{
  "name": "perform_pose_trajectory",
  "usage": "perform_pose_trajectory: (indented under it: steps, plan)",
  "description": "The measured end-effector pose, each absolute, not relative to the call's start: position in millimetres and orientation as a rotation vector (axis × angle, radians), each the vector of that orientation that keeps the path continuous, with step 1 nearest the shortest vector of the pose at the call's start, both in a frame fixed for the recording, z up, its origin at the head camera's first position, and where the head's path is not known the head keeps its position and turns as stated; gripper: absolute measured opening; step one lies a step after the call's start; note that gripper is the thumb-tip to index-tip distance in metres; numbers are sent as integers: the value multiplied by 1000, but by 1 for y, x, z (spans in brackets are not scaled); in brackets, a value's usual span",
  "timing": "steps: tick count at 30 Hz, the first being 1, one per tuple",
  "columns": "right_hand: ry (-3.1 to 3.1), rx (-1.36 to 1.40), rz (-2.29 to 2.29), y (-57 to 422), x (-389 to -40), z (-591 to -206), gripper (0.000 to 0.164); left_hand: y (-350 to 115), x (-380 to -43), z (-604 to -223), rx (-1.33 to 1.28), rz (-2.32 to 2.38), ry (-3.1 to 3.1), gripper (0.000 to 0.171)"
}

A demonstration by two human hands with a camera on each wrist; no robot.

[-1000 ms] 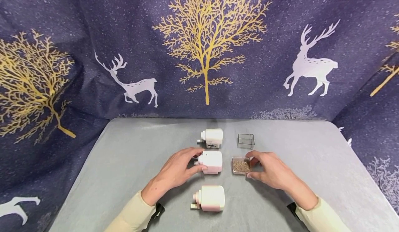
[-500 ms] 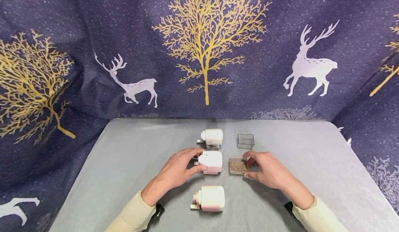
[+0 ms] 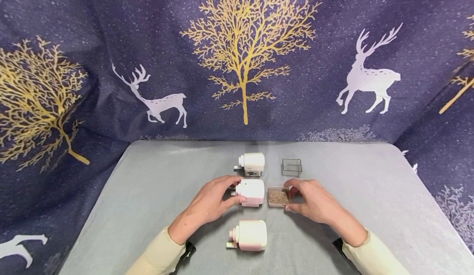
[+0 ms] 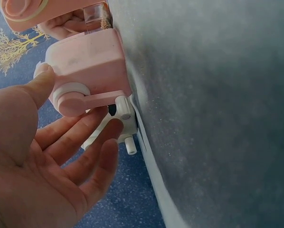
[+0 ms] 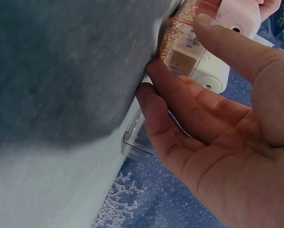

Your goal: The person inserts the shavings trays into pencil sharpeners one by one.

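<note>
In the head view, my left hand grips a pink-and-white crank pencil sharpener from its crank side, thumb on the near side and fingers on the far side. Its pink crank shows in the left wrist view. To the right, my right hand pinches a clear sharpener drawer by its right end, between thumb and fingers. Brown pencil shavings fill the drawer. The drawer's left end is close beside the sharpener's right side, low at the grey tabletop.
A white crank sharpener stands behind the held one, and a cream-and-pink one in front. A second clear drawer with dark edges lies at the back right. A dark blue cloth hangs behind the table.
My right hand has slid the drawer of shavings leftward, narrowing the gap to the pink-and-white sharpener. The left hand and all sharpeners have stayed in place.
</note>
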State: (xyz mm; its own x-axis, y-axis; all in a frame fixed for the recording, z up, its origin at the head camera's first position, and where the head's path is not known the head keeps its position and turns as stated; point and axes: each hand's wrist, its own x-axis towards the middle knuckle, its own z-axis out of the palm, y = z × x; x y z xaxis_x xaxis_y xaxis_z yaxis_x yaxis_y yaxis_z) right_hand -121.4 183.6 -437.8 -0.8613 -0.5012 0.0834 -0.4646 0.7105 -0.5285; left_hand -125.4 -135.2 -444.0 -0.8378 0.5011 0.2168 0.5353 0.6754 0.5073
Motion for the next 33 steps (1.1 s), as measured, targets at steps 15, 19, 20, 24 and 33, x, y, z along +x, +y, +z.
perform_pose_trajectory:
  steps: [15,19,20,24,33]
  plan:
    - [2825,-799,-869,175,-122,-437,50,-136,-125,-443,-863,-873,-2840,62]
    - [2815,-798,-876,173,-122,-436,51,-136,-125,-443,-862,-868,-2847,61]
    - [2811,-800,-878,172,-122,-436,51,-136,-125,-443,-860,-868,-2849,61]
    - [2804,-805,-885,170,-123,-437,52,-135,-124,-441,-860,-882,-2857,59]
    - [2816,-812,-876,166,-123,-438,53,-135,-125,-442,-864,-876,-2854,59]
